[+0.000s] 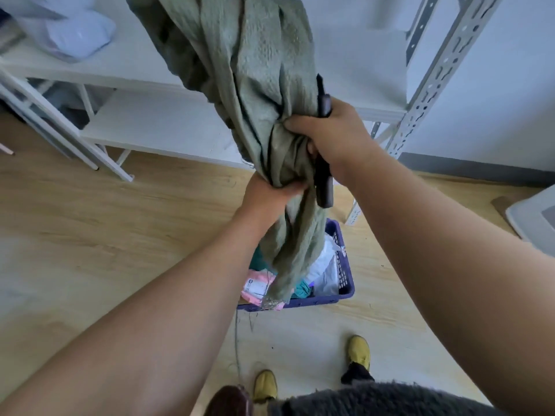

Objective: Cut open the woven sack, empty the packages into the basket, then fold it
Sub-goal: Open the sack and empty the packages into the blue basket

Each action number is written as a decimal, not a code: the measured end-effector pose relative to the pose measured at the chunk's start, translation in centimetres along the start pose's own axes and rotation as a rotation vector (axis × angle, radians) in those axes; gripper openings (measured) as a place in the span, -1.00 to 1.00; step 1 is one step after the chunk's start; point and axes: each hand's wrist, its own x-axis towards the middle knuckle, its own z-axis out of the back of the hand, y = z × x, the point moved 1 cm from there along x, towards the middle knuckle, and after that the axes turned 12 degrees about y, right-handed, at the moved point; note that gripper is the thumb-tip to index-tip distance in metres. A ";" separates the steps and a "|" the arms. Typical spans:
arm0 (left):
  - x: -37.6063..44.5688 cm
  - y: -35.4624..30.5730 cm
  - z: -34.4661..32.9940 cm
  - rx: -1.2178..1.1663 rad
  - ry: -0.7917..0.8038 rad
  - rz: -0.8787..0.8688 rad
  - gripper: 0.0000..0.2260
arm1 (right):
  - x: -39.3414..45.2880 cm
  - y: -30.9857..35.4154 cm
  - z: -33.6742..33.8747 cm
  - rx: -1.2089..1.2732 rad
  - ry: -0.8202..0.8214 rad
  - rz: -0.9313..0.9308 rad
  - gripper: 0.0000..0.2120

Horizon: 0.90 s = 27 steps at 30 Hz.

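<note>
Head view: both arms raised over the floor [90, 223].
Woven sack [258, 94]: green, bunched, hanging above the basket [345, 295].
Left hand [267, 196]: fingers gripping the sack's gathered middle.
Right hand [330, 133]: fingers clutching sack and a black tool [323, 187].
Packages [322, 273]: lying in the basket.

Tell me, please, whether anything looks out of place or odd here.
The right hand grips a black cutter together with the bunched woven sack. A pink package lies tilted against the basket rim.
</note>
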 end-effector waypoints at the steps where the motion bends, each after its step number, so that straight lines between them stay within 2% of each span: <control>1: 0.5 0.0 -0.5 -0.063 -0.084 0.020 -0.58 | 0.4 -0.2 0.4 0.018 0.055 -0.004 -0.84; 3: 1.3 -0.3 -1.3 -0.139 -0.184 0.051 -0.60 | 1.1 -0.7 1.8 0.034 0.128 0.019 -0.85; 6: 2.5 -1.1 -1.8 -0.239 -0.281 0.088 -0.62 | 1.4 -2.9 4.4 -0.058 0.173 0.028 -0.45; 10: 4.6 -2.3 -1.7 -0.583 -0.309 0.104 -0.61 | 1.2 -7.9 6.1 -0.229 0.285 -0.139 -0.26; 13: 5.2 -2.5 -2.1 -0.775 -0.218 0.163 -0.54 | 1.6 -10.5 4.8 -0.330 0.397 -0.170 -0.35; 17: 5.1 -1.3 -2.0 -0.884 -0.240 0.141 -0.63 | 3.3 -12.2 3.1 -0.255 0.273 -0.150 -0.72; 20: 4.4 0.3 -1.0 -0.753 -0.147 0.147 -0.69 | 4.9 -12.6 2.9 -0.246 0.196 -0.130 -0.84; 23: 3.4 2.9 -0.2 -0.575 -0.094 0.246 -0.81 | 6.3 -12.4 2.7 -0.262 0.153 -0.104 -0.80; 25: 2.9 4.2 -0.5 -0.427 -0.084 0.286 -0.66 | 7.1 -12.0 2.1 -0.241 0.140 -0.105 -0.79; 27: 3.0 5.3 -0.9 -0.195 -0.111 0.259 -0.44 | 7.9 -11.0 1.3 -0.213 0.157 -0.083 -0.83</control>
